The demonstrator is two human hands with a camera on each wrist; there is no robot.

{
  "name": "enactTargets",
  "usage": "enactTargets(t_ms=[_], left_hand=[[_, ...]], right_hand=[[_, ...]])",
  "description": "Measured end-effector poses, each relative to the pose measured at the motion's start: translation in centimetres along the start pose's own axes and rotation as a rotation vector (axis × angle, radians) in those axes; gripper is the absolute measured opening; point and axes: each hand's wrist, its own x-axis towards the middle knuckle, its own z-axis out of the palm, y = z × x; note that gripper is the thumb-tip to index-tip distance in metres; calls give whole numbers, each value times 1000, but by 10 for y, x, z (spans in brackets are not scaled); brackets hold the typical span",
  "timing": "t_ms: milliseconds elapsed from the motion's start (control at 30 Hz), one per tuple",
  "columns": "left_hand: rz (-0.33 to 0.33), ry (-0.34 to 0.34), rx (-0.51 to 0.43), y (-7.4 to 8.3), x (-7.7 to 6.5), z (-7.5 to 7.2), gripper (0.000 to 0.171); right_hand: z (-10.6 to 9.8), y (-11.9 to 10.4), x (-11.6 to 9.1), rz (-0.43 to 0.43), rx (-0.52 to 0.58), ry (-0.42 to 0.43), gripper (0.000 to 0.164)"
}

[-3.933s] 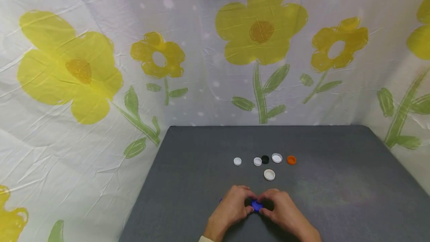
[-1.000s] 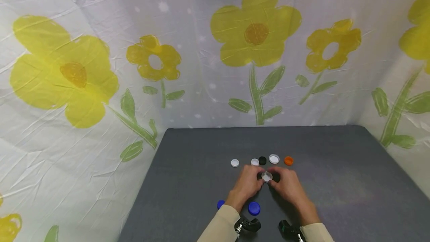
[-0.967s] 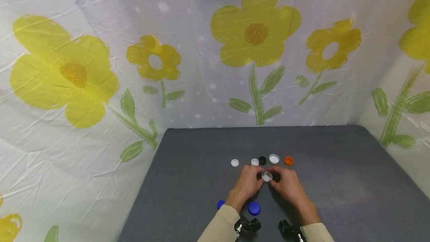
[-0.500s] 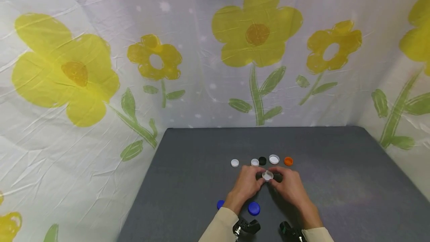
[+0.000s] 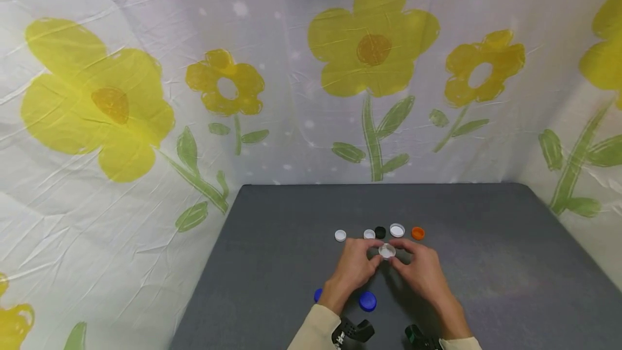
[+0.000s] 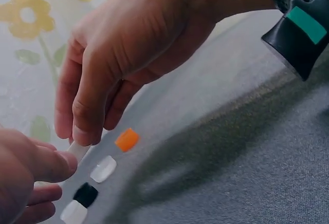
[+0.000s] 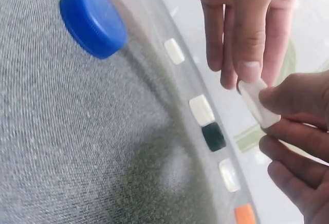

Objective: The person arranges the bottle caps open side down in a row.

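Note:
A shallow white bottle cap [image 5: 387, 251] is held between both hands, its hollow side facing up in the head view. My left hand [image 5: 353, 266] pinches its left edge between thumb and fingers. On the opposite edge, my right hand [image 5: 421, 270] pinches it likewise. Both wrist views show the white cap [image 7: 258, 103] raised above the table. Just behind the hands lie a white cap [image 5: 369, 234], a black cap [image 5: 380, 233], a larger white cap [image 5: 397, 230] and an orange cap [image 5: 418, 233].
Another white cap [image 5: 340, 235] lies apart to the left. A blue cap [image 5: 367, 301] sits between the forearms; a second blue cap [image 5: 318, 295] is partly covered by the left wrist. The dark grey table [image 5: 272, 242] ends against a flower-printed cloth [image 5: 291, 123].
Both hands have gone from the blue cap near the front to the white cap farther back and taken hold of it. Over the last second the cap has shifted only slightly, tilting a little.

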Motion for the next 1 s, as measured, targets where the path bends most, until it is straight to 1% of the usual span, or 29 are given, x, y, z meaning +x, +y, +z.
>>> enactTargets(t_ms=[67, 167, 267, 367, 467, 600, 733, 800, 867, 967, 1000], left_hand=[[-4, -5, -4, 3, -1, -5, 28], [8, -15, -4, 8, -3, -13, 29], [49, -2, 8, 11, -5, -20, 31], [104, 39, 9, 11, -7, -25, 32], [158, 85, -14, 9, -10, -27, 31], [225, 132, -42, 6, -14, -28, 30], [264, 157, -88, 3, -16, -29, 29], [269, 163, -108, 3, -17, -30, 26], [258, 166, -125, 4, -19, -31, 24], [212, 167, -140, 5, -21, -33, 22], [187, 165, -153, 6, -22, -33, 21]], right_hand=[[-1, -3, -1, -7, 7, 16, 32], [-3, -7, -4, -19, 32, 45, 32], [-6, -11, -6, -28, 62, 72, 31], [-9, -15, -8, -14, 96, 75, 30], [-12, -17, -8, 33, 135, 47, 29], [-18, -21, -9, 103, 203, -12, 27], [-24, -24, -10, 147, 264, -66, 26], [-25, -26, -10, 173, 298, -95, 24], [-26, -27, -10, 201, 331, -123, 24], [-25, -29, -10, 223, 355, -140, 27], [-24, -30, -10, 214, 340, -133, 28]])
